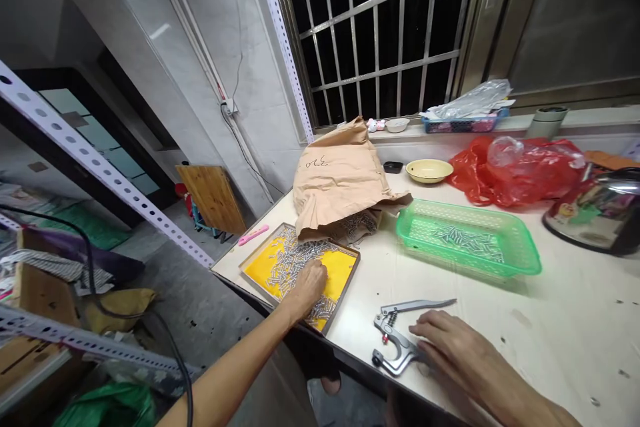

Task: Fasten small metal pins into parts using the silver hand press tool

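My left hand (pixel 309 285) is down in a shallow tray (pixel 350 265) with a yellow bottom. Its fingers are curled together among small silvery metal pieces (pixel 287 267), and whatever they pinch is hidden. Metal snap pliers (pixel 395 340) with a spring and a C-shaped jaw lie on the table. My right hand (pixel 457 347) rests beside them, fingers stretched out, partly covering the lower handle. A creased brown paper bag (pixel 345 177) lies at the tray's far edge, its mouth facing the tray, with more metal pieces inside.
A green plastic basket (pixel 470 269) holding similar metal pieces stands right of the bag. Behind it are a yellow bowl (pixel 429 171), a red plastic bag (pixel 520 173) and a kettle (pixel 600 210). A pink-handled tool (pixel 253 235) lies left of the tray, near the table edge.
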### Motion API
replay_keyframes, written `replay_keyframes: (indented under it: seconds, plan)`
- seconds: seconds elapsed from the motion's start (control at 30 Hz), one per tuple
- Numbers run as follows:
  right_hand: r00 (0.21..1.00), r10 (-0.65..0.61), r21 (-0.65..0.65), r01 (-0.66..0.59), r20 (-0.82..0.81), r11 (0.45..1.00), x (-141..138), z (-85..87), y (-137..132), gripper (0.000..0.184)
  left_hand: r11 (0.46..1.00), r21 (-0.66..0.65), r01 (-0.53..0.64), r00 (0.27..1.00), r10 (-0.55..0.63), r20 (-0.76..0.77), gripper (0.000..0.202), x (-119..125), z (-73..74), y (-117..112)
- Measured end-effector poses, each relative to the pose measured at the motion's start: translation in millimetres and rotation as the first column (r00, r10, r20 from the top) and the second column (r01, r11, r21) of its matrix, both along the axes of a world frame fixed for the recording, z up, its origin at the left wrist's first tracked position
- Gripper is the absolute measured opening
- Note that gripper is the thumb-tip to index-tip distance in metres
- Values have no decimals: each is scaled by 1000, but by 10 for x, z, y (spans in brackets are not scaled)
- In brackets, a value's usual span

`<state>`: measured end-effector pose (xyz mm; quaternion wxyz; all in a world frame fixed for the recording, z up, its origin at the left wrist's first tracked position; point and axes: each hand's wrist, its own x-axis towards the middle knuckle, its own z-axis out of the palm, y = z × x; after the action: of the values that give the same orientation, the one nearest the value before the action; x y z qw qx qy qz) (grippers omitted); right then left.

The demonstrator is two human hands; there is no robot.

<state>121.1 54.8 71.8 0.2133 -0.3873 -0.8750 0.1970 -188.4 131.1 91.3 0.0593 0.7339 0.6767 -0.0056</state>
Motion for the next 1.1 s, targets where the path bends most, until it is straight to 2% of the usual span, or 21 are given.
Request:
replay_keyframes:
  seconds: [0.1, 0.2, 0.3, 0.37, 0.43, 0.5, 0.57, 0.6, 0.63, 0.7, 0.8, 0.87, 0.97, 1.1]
  plan:
    - [999, 30, -48, -31, -16, 998, -100, 114, -44, 32, 999, 13, -43, 996, 42, 74, 21, 27, 26, 35]
    - [991, 34, -92, -46, -128, 995, -250, 267, 43, 32, 995, 37, -91, 977, 82, 199, 18, 19, 79, 54]
    - [948, -18, -149, -31, -319, 988, -587, 354, 261, 26, 990, 26, -138, 929, 120, 350, 17, 2, 130, 13]
    - [901, -91, -201, 4, -425, 980, -899, 340, 448, 21, 989, -7, -147, 891, 135, 434, 17, 11, 159, -59]
    - [862, -158, -259, 32, -481, 965, -1214, 282, 619, 20, 987, -64, -145, 782, 154, 603, 17, 32, 190, -154]
    - [840, -175, -284, 26, -513, 958, -1467, 214, 737, 16, 981, -138, -136, 573, 192, 796, 17, 47, 221, -249]
    - [832, -177, -284, 25, -526, 959, -1625, 163, 794, 13, 972, -202, -123, 376, 234, 896, 23, 39, 246, -321]
    - [832, -180, -281, 30, -525, 959, -1670, 145, 804, 13, 969, -217, -121, 338, 245, 908, 26, 27, 252, -344]
    - [833, -180, -276, 35, -523, 960, -1697, 133, 805, 13, 968, -219, -127, 331, 249, 910, 29, 10, 253, -359]
    - [840, -173, -271, 32, -515, 962, -1715, 119, 793, 11, 970, -186, -159, 377, 234, 896, 30, -26, 239, -366]
    - [857, -161, -270, 27, -489, 963, -1713, 105, 770, 11, 970, -131, -202, 488, 216, 846, 25, -58, 189, -348]
    - [874, -154, -259, 33, -462, 965, -1713, 95, 758, 11, 969, -156, -193, 496, 234, 836, 22, -64, 149, -332]
    - [897, -119, -208, 31, -425, 978, -1721, 93, 748, 13, 951, -265, -162, 387, 308, 869, 22, -87, 101, -318]
    - [906, -80, -181, 4, -415, 983, -1761, 103, 768, 14, 902, -424, -85, 145, 432, 890, 32, -191, 79, -325]
